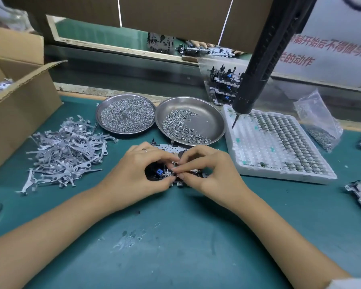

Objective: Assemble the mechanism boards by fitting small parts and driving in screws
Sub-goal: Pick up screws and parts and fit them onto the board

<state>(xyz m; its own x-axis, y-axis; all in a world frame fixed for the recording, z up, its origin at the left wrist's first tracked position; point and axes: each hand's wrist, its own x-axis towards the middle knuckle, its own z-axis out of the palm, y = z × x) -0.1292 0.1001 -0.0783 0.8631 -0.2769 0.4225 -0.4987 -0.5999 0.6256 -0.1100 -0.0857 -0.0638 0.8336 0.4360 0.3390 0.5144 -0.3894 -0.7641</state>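
Head view: left hand (142, 167) curled round the near end of the mechanism board (171, 148), grip clamped on it; right hand (206, 170) pinching a small part at fingertips (178, 170) just over the board's middle, grip together on something too small to name. Board flat on the green counter (175, 236), long axis running left to right, directly beneath both hands. Right hand nearer the seating spot. Beyond: screw dish (191, 122) just behind, spring dish (125, 116) to its left, lever pile (67, 147) farther left, foam tray (279, 147) right, electric screwdriver (256, 65) hanging above, untouched.
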